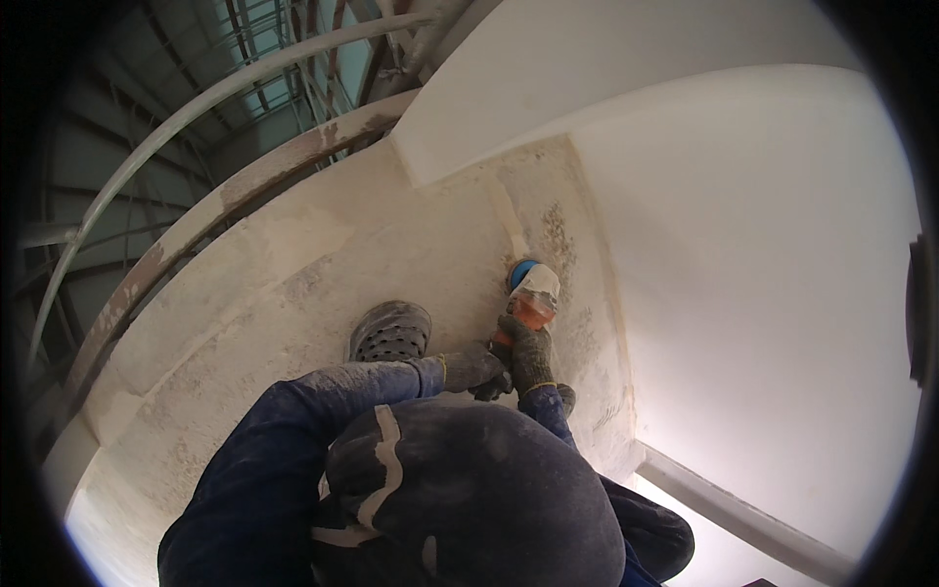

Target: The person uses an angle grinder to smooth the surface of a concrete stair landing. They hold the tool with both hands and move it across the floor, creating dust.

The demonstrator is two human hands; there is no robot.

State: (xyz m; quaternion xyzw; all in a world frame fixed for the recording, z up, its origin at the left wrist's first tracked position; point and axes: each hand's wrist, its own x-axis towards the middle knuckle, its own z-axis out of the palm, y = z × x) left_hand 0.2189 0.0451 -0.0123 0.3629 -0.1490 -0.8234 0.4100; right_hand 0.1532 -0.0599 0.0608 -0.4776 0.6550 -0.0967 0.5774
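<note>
A handheld angle grinder (535,307) with an orange body, a dusty pale front cover and a blue disc (522,273) is held low against the dusty beige surface (430,245). Wrapped round its body is my right hand (531,354), in a dark grey knitted glove. My left hand (473,369), gloved likewise, closes on the rear of the grinder beside the right one; its fingers are partly hidden. A rough, dark-speckled patch (556,235) and a pale strip (509,215) lie just beyond the disc.
A dusty clog (391,331) stands left of the grinder. A smooth white curved wall (753,245) rises on the right. Along the left edge run a curved rail (225,88) and a brown-stained rim (245,186). A dark rounded shape with tape (469,499) hides the lower middle.
</note>
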